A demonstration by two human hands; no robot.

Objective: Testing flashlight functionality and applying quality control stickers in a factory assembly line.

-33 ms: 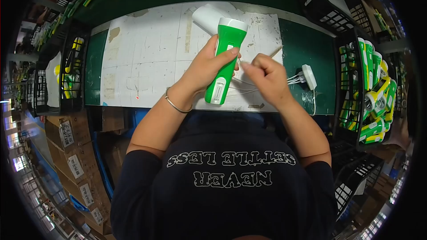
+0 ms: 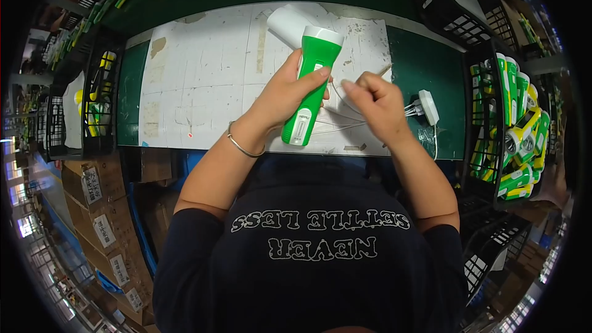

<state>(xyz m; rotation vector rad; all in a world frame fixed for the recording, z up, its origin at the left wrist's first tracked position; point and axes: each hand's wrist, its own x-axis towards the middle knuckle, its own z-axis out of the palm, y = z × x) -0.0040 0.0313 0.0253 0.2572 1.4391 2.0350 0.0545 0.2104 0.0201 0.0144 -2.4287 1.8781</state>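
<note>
My left hand [image 2: 290, 89] is wrapped round the body of a green flashlight [image 2: 313, 86] with a white head. The flashlight is tilted, its head pointing away from me, and the thumb lies along its upper face. To its right, my right hand [image 2: 379, 102] is closed with the fingers curled in, apart from the flashlight; what they hold, if anything, is hidden. Thin white cables [image 2: 339, 124] run across the white board behind and below the right hand. They lead toward a white plug-in charger block [image 2: 428, 108] on the right.
A white paper-covered board [image 2: 203, 80] covers the middle of the green table [image 2: 425, 68]. Beyond the flashlight lies a white cylinder [image 2: 290, 23]. A black basket [image 2: 484, 129] of green, white and yellow flashlights stands at right, another black basket [image 2: 106, 105] at left. Cardboard boxes [image 2: 102, 222] stand lower left.
My right hand has moved slightly to the right, away from the flashlight. The left hand and the flashlight have hardly moved; the flashlight's lower end has swung a little left.
</note>
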